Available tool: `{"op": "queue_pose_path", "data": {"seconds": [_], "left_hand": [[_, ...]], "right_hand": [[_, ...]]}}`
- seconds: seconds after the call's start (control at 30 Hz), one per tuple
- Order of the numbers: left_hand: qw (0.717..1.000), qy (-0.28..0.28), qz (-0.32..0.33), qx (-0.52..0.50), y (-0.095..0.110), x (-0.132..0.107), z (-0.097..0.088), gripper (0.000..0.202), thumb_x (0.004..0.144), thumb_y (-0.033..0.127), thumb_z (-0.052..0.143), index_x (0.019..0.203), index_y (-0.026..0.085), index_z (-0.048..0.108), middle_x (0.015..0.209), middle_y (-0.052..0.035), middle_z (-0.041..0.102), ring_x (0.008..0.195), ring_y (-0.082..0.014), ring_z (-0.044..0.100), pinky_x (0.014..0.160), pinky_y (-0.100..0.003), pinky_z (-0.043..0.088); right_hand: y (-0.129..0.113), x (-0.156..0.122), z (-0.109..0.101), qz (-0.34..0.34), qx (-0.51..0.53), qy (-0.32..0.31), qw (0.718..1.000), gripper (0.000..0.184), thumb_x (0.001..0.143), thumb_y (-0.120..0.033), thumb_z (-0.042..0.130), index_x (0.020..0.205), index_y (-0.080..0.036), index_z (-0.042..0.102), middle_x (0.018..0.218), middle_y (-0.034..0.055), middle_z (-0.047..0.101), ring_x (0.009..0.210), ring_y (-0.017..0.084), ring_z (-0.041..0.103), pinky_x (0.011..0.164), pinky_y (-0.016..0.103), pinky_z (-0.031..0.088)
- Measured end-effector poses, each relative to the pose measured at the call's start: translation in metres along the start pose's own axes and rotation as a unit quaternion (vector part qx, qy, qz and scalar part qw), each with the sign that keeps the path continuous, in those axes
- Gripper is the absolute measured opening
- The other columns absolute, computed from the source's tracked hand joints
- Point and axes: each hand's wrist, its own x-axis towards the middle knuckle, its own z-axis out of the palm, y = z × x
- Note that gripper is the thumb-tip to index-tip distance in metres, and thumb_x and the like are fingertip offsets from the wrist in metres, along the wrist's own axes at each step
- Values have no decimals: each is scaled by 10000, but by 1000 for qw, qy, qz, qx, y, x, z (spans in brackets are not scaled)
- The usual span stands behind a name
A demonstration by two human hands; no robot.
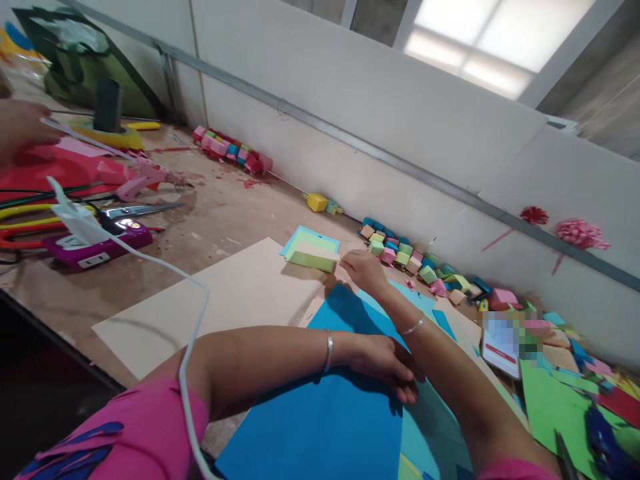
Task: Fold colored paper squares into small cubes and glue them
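My right hand (364, 271) is closed, its fingertips together at the right edge of a small pile of cut paper pieces (314, 259) in light blue, green and peach. What the fingertips hold, if anything, I cannot make out. Under my right forearm, my left hand (383, 360) rests at the right edge of a large blue paper sheet (320, 420), fingers loosely bent and apart. Lighter blue paper (435, 427) shows beneath that edge. To the left lies a wide pale peach sheet (215, 300), partly covered by my left arm.
Folded paper cubes (400, 250) line the wall. A phone (500, 353), green paper (555, 400) and scraps lie right. At left are scissors (143, 210), a purple power strip (100, 247) and a pink glue gun (143, 179) near another person's hand (23, 127). A white cable (193, 340) crosses my left arm.
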Motion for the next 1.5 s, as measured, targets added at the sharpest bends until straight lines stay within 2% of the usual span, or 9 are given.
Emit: {"op": "queue_pose_path", "data": {"seconds": [0.23, 0.33, 0.5, 0.63, 0.73, 0.93, 1.03, 1.23, 1.5], "left_hand": [[975, 94, 72, -191, 22, -12, 6, 479, 783, 461, 638, 1027, 49, 640, 962, -200, 720, 952, -299, 690, 908, -412, 473], [960, 99, 136, -223, 33, -21, 10, 428, 849, 430, 580, 1097, 85, 630, 1045, -171, 716, 980, -305, 675, 929, -445, 448], [973, 135, 41, -182, 45, -31, 20, 688, 774, 653, 606, 1103, 50, 641, 923, -163, 722, 837, -281, 676, 793, -364, 482], [982, 180, -10, -59, 46, -31, 32, 582, 740, 288, 763, 1265, 112, 584, 941, -109, 699, 742, -167, 633, 658, -247, 449], [979, 202, -19, 35, 44, -31, 36, 821, 673, 54, 749, 1419, 187, 435, 877, -54, 685, 589, -85, 536, 554, -194, 367], [973, 223, -24, 55, 43, -30, 36, 910, 676, 43, 712, 1480, 231, 328, 999, -85, 683, 667, -99, 582, 592, -187, 380], [973, 223, -24, 54, 42, -30, 37, 897, 669, 60, 713, 1469, 237, 348, 1089, -105, 669, 748, -131, 619, 624, -194, 403], [972, 226, -24, 59, 42, -28, 39, 896, 668, 65, 707, 1468, 232, 341, 956, -58, 674, 665, -101, 583, 560, -179, 356], [963, 250, -16, 97, 53, -29, 52, 790, 718, 235, 775, 1420, 177, 417, 977, -89, 670, 723, -136, 601, 616, -223, 421]], "right_hand": [[32, -158, -63, -2, 71, 245, 967, 171, 914, -144, 557, 993, -194, 700, 978, 93, 723, 938, 191, 669, 834, 320, 535], [28, -235, -65, -49, 90, 232, 967, 375, 871, -24, 546, 1168, -225, 656, 1038, 104, 714, 958, 201, 664, 822, 351, 550], [9, -307, -44, -38, 86, 183, 979, 475, 883, -41, 546, 1336, -181, 546, 1118, 148, 700, 1053, 241, 652, 879, 409, 560], [10, -319, -34, 11, 97, 213, 972, 400, 906, -59, 512, 1278, -183, 589, 1117, 154, 698, 1054, 227, 658, 864, 382, 574], [15, -320, -29, 36, 123, 229, 965, 360, 904, -60, 508, 1213, -200, 627, 1109, 142, 697, 1028, 213, 663, 844, 365, 581], [19, -320, -22, 144, 199, 233, 941, 343, 921, -104, 442, 1148, -223, 670, 1167, 123, 673, 1044, 219, 655, 863, 380, 575], [18, -319, -23, 248, 331, 215, 885, 339, 942, -176, 413, 1178, -217, 652, 1123, 114, 679, 896, 185, 682, 740, 333, 594], [6, -309, -26, 390, 588, 125, 698, 438, 858, -324, 606, 1267, -175, 560, 804, 37, 671, 617, 133, 620, 549, 260, 524], [4, -309, -23, 392, 643, 152, 640, 517, 782, -264, 689, 1279, -184, 570, 663, -31, 581, 634, 135, 588, 588, 266, 502]]}}
